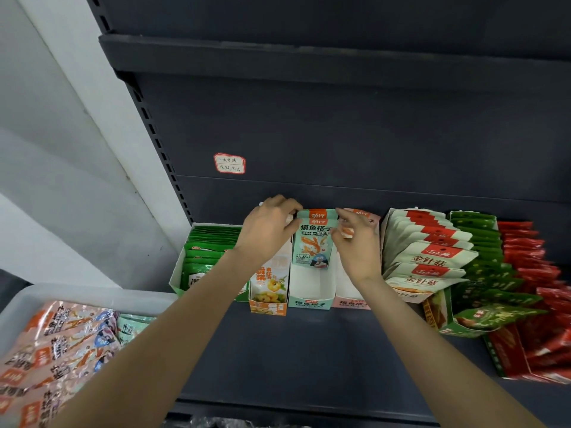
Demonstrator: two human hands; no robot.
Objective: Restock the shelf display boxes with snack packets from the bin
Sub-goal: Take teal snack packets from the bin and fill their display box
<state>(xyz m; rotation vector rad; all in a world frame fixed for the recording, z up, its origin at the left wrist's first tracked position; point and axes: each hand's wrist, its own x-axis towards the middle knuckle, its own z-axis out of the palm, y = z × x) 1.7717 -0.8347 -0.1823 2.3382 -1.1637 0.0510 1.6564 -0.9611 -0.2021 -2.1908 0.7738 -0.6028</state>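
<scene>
Two bare hands meet at the back of the dark shelf (309, 350), toward twelve o'clock from the person. The left hand (268, 230) curls its fingers over the top left corner of a mint-green snack packet (313, 242), and the right hand (355, 245) pinches the packet's right edge. The packet stands upright at the rear of the mint display box (310, 291), whose white floor shows bare in front of it. At three o'clock of that box, touching it, sits a pink display box (352, 299) with pink packets (367, 216) behind the right hand; at nine o'clock stands an orange-and-white box (268, 291), and beyond it a green box of green packets (204, 254). Farther toward three o'clock lie rows of white-and-red packets (429, 257), green packets and red packets (534, 273). The grey bin (92, 293), down at eight o'clock, holds pink packets (58, 344) and a few mint ones (133, 324). A red-bordered handwritten label (229, 164) sticks on the back panel above the left hand.
</scene>
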